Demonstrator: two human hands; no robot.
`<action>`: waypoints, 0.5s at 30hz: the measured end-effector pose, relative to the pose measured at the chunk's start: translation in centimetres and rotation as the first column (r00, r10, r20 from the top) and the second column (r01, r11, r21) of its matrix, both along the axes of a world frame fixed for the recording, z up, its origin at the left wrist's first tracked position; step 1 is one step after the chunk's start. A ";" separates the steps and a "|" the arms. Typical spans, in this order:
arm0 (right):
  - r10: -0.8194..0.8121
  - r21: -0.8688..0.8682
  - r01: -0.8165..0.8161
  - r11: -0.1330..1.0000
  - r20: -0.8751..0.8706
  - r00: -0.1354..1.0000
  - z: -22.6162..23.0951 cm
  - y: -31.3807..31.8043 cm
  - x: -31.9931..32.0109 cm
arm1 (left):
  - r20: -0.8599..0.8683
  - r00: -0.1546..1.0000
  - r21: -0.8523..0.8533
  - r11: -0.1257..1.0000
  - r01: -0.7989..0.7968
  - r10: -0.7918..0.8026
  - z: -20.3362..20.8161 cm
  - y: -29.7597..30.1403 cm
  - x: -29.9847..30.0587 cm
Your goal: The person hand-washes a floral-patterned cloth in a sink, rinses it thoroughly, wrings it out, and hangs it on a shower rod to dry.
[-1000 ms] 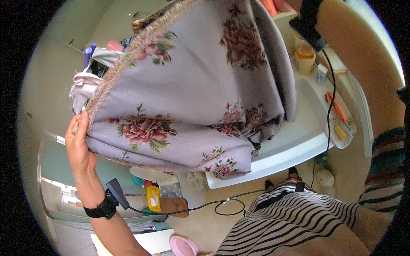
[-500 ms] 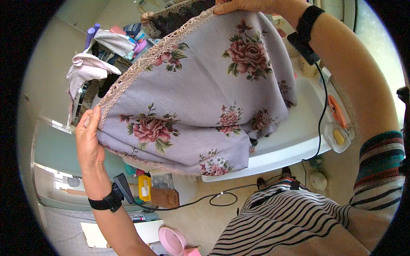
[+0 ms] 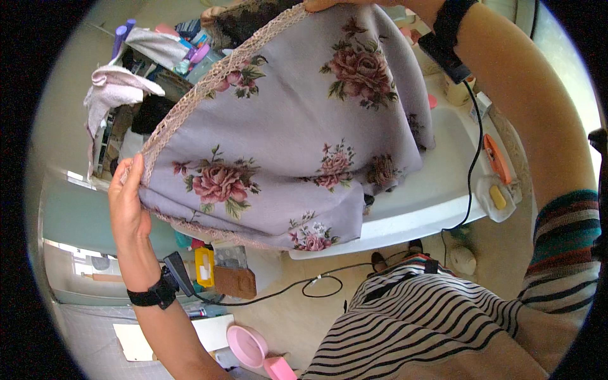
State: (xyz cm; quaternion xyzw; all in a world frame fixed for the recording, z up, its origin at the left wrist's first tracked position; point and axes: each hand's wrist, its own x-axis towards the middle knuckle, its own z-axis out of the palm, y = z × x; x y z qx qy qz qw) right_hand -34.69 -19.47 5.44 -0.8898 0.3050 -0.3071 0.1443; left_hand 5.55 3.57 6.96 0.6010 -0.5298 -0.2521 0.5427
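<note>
A greyish-lilac cloth printed with pink roses hangs stretched between my two hands. Crocheted beige lace runs along its edge. My left hand pinches the lace-edged corner at the left, thumb on the near face. At the top of the view, my right hand grips the far end of the lace edge; the frame's border cuts off part of it. The cloth's lower right part drapes over a white tub and hides much of it. Each wrist wears a black strap with a small device.
An orange brush and yellow soap in a dish lie on the right ledge. Pale towels hang at the far left beside crowded shelves. A black cable loops above the floor. Pink basins stand low down.
The cloth and both hands sit slightly higher and further left in the view, as does the whole scene. Both hands keep their hold on the cloth.
</note>
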 end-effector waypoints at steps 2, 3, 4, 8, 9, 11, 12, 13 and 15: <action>-0.031 0.016 0.032 0.999 -0.078 0.996 0.2 0.6 0.4 | -0.017 1.000 0.018 1.000 0.002 -0.001 -0.7 -0.2 0.6; 0.009 0.067 -0.004 0.998 -0.070 0.997 0.2 0.9 1.0 | -0.029 1.000 0.019 1.000 -0.004 0.005 -1.0 -0.4 0.8; 0.049 0.105 -0.041 0.994 -0.077 0.996 0.2 1.2 1.5 | -0.046 0.999 0.013 1.000 0.020 -0.019 -1.3 -0.6 1.0; 0.191 0.116 -0.179 0.977 -0.103 0.976 0.3 2.3 3.5 | -0.054 0.998 0.014 1.000 0.014 -0.013 -2.2 -1.5 0.1; 0.254 0.077 -0.248 0.966 -0.087 0.963 0.3 2.4 4.4 | -0.037 0.997 0.011 0.998 0.070 -0.069 -2.4 -2.0 -0.7; 0.346 0.057 -0.342 0.938 -0.072 0.936 0.2 2.8 6.4 | -0.063 0.989 0.027 0.990 0.137 -0.135 -2.7 -3.1 -3.0; 0.377 0.077 -0.372 0.925 -0.067 0.924 0.2 3.1 7.9 | 0.017 0.989 -0.023 0.988 0.150 -0.150 -3.0 -3.9 -4.4; 0.417 -0.011 -0.418 0.909 -0.043 0.908 -0.1 3.4 9.4 | 0.025 0.983 -0.014 0.984 0.180 -0.180 -3.2 -4.4 -6.0; 0.551 -0.002 -0.551 0.834 -0.034 0.834 0.0 4.4 13.2 | 0.015 0.951 0.014 0.951 0.309 -0.309 -3.8 -4.9 -9.0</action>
